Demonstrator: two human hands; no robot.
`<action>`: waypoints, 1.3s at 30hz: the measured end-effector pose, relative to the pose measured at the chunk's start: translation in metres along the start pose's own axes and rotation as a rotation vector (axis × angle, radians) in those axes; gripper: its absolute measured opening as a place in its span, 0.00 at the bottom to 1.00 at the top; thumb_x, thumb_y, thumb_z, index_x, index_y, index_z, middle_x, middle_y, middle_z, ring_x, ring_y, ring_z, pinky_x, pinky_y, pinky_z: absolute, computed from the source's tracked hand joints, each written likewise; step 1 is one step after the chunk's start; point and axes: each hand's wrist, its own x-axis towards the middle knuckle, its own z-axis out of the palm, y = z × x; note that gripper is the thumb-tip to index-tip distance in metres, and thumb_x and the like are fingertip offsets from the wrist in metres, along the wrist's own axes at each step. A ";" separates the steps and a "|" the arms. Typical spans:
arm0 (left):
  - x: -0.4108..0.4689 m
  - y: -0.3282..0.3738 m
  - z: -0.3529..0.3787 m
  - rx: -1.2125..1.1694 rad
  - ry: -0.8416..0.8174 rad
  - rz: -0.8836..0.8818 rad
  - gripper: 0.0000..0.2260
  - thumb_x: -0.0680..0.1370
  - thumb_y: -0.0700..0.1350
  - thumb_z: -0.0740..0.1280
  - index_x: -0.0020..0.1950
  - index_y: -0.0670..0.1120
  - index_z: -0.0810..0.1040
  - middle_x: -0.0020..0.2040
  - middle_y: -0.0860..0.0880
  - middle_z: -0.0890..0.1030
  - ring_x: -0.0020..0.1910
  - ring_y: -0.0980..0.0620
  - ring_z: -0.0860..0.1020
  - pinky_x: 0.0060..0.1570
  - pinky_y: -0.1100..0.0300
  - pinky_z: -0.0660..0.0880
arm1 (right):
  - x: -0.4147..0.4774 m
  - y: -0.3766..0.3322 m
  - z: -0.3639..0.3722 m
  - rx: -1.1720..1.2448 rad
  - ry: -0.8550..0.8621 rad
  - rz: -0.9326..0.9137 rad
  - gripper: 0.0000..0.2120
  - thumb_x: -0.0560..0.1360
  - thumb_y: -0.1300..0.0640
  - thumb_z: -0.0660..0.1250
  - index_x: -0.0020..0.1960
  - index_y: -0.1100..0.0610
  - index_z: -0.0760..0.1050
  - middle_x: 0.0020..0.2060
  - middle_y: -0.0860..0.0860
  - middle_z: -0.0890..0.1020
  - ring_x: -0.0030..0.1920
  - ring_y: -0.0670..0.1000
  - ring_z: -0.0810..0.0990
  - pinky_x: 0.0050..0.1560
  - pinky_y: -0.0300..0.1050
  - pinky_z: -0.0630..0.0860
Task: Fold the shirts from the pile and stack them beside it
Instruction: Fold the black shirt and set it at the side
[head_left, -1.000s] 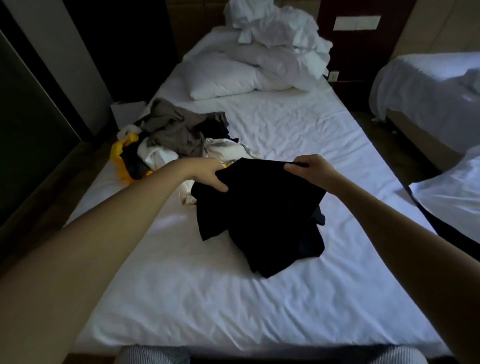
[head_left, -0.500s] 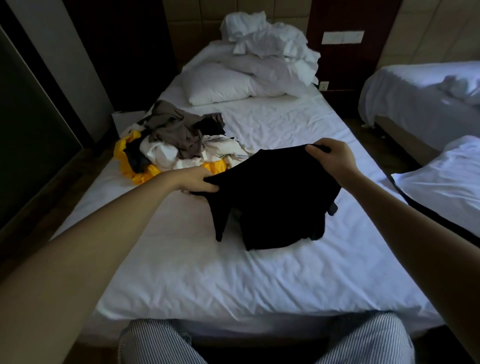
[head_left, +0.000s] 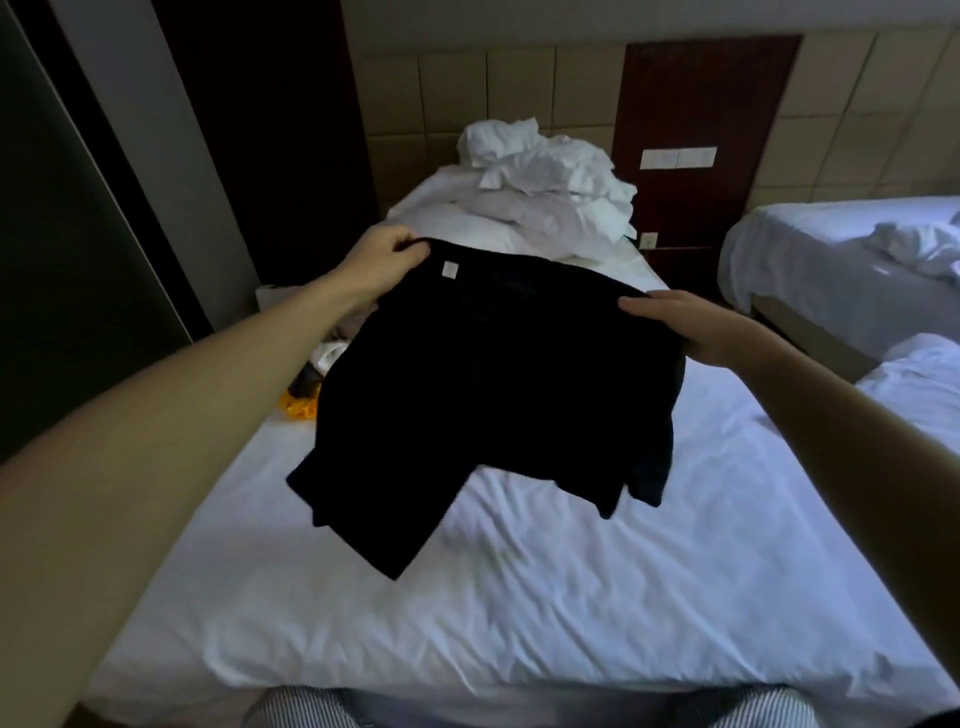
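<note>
A black shirt (head_left: 483, 384) hangs in the air above the white bed (head_left: 519, 597), spread between my two hands. My left hand (head_left: 384, 257) grips its upper left edge, near a small white label. My right hand (head_left: 691, 327) grips the upper right edge. One sleeve dangles toward the lower left. The pile of shirts (head_left: 322, 364) lies on the bed's left side, mostly hidden behind the black shirt and my left arm; only white, dark and yellow bits show.
A pillow and crumpled white bedding (head_left: 545, 192) lie at the head of the bed. A second bed (head_left: 841, 270) stands to the right, with another white sheet (head_left: 919, 384) nearer me. A dark wall runs along the left. My striped trousers (head_left: 311, 709) touch the bed's front edge.
Both hands have lifted the black shirt off the bed and spread it wider. My view has tilted upward, so the pile is now largely covered.
</note>
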 end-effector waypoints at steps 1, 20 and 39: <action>0.000 0.002 0.004 -0.010 0.011 0.028 0.05 0.82 0.42 0.59 0.50 0.42 0.72 0.36 0.49 0.70 0.35 0.54 0.70 0.34 0.61 0.64 | 0.002 -0.001 0.002 -0.055 -0.030 0.013 0.14 0.76 0.50 0.65 0.53 0.60 0.77 0.46 0.51 0.83 0.47 0.48 0.82 0.50 0.39 0.76; -0.008 0.057 0.012 -0.043 -0.033 0.263 0.06 0.80 0.40 0.63 0.49 0.45 0.79 0.43 0.52 0.79 0.39 0.63 0.78 0.39 0.74 0.69 | 0.031 -0.001 0.135 -0.364 0.084 -0.339 0.07 0.79 0.55 0.63 0.50 0.59 0.74 0.36 0.50 0.77 0.36 0.47 0.75 0.36 0.32 0.71; -0.013 -0.002 -0.045 -0.192 -0.185 -0.093 0.09 0.81 0.50 0.57 0.54 0.47 0.73 0.44 0.53 0.75 0.41 0.58 0.75 0.38 0.66 0.70 | 0.007 -0.047 0.010 -0.531 0.165 -0.181 0.15 0.76 0.45 0.64 0.49 0.57 0.77 0.40 0.52 0.80 0.38 0.49 0.79 0.39 0.36 0.73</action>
